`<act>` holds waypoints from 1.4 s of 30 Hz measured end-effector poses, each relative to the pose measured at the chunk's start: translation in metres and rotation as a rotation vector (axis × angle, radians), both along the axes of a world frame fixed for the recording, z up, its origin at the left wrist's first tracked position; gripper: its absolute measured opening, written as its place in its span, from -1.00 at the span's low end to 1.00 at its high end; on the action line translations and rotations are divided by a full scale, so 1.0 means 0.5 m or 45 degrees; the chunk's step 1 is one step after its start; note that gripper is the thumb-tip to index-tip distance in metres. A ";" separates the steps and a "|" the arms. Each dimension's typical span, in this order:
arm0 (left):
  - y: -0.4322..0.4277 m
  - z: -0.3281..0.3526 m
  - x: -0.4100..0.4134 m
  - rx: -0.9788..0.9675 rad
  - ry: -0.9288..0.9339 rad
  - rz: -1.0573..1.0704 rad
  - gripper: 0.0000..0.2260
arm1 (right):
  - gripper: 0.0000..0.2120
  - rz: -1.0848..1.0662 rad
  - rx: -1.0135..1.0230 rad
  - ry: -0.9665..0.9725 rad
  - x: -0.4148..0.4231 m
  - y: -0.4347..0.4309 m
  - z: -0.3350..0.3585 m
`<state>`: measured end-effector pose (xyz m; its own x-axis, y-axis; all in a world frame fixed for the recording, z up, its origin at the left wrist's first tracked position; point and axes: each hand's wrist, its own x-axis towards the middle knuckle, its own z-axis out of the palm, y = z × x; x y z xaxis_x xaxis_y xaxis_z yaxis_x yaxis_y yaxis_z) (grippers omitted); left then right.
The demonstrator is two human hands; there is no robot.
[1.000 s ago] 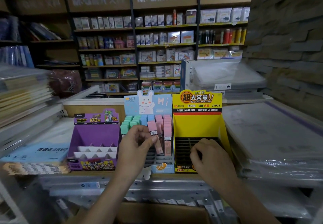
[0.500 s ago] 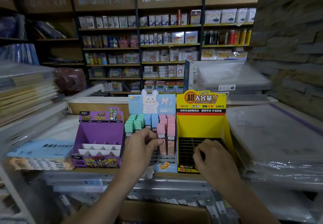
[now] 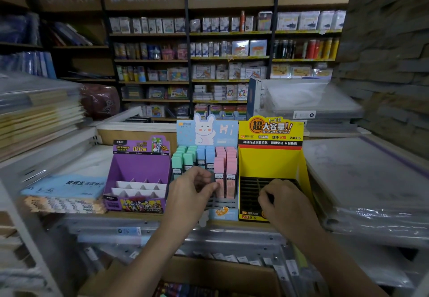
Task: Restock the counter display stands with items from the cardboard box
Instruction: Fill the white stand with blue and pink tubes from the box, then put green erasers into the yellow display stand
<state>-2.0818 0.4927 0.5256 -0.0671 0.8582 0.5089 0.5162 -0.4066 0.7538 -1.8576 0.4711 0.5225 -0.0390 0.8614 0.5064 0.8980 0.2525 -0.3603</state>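
Note:
Three display stands sit side by side on the counter. The purple stand on the left shows bare white dividers. The middle blue rabbit stand holds several green, blue and pink cases. My left hand pinches the lower part of a front pink case, which stands upright in its slot. The yellow stand on the right has a black slotted insert with nothing in it. My right hand curls over its front lip, fingers inside. The open cardboard box lies below, between my forearms.
Stacks of plastic-wrapped folders rise close on the right, and piled notebooks on the left. A blue paper pack lies beside the purple stand. Stocked wall shelves fill the back. Packaged items line the rack under the counter.
My left hand has lowered the pink case from a tilted hold down into its slot in the middle stand. My right hand stays on the yellow stand.

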 end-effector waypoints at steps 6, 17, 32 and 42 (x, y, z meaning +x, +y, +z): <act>-0.072 -0.022 -0.036 0.128 -0.142 -0.061 -0.87 | -0.71 0.143 0.129 0.146 -0.027 -0.048 0.017; -0.191 -0.312 -0.135 -0.372 -0.173 0.020 -0.74 | -0.80 0.372 -0.289 0.539 -0.112 -0.171 -0.211; -0.249 -0.493 -0.183 -1.356 0.036 -0.065 -0.75 | -0.94 0.094 -1.175 0.468 -0.193 -0.210 -0.508; -0.240 -0.513 -0.182 -1.497 -0.182 -0.184 -0.78 | -0.85 0.124 -1.266 0.517 -0.236 -0.223 -0.512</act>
